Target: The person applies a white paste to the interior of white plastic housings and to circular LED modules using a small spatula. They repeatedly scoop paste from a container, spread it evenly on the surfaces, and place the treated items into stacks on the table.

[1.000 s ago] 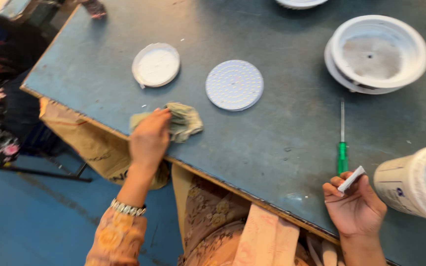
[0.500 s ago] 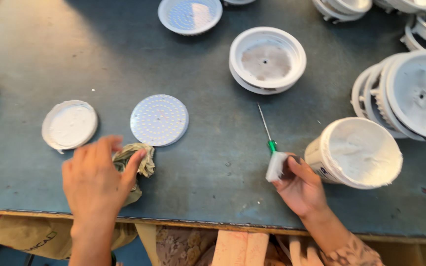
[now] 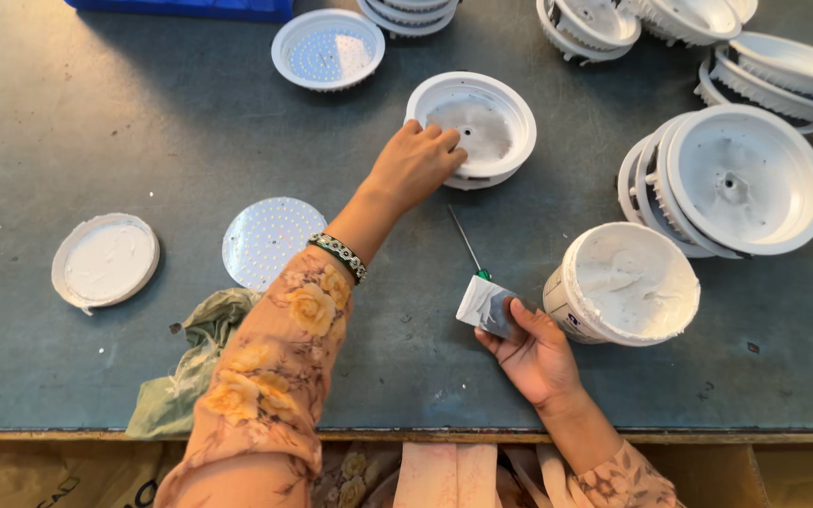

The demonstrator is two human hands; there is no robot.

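Observation:
My left hand point(image 3: 416, 165) reaches across the grey table and grips the near-left rim of a white round lamp housing point(image 3: 482, 127). My right hand point(image 3: 529, 348) holds a small flat white scraper point(image 3: 484, 306) near the front edge. Beside it stands a white tub of white paste point(image 3: 628, 282). A green-handled screwdriver point(image 3: 468, 246) lies between the housing and the scraper. Under my left forearm lie a round perforated disc point(image 3: 265, 240) and a crumpled greenish rag point(image 3: 190, 362).
A white lid smeared with paste point(image 3: 105, 261) lies at the left. Stacks of white housings point(image 3: 736, 179) fill the right and the far edge, with another housing point(image 3: 328, 49) at the back. The table's front edge point(image 3: 406, 435) runs just below my arms.
My left hand left the rag and reached forward to the white housing. The view shifted toward the table's far side. My right hand still holds the scraper by the tub.

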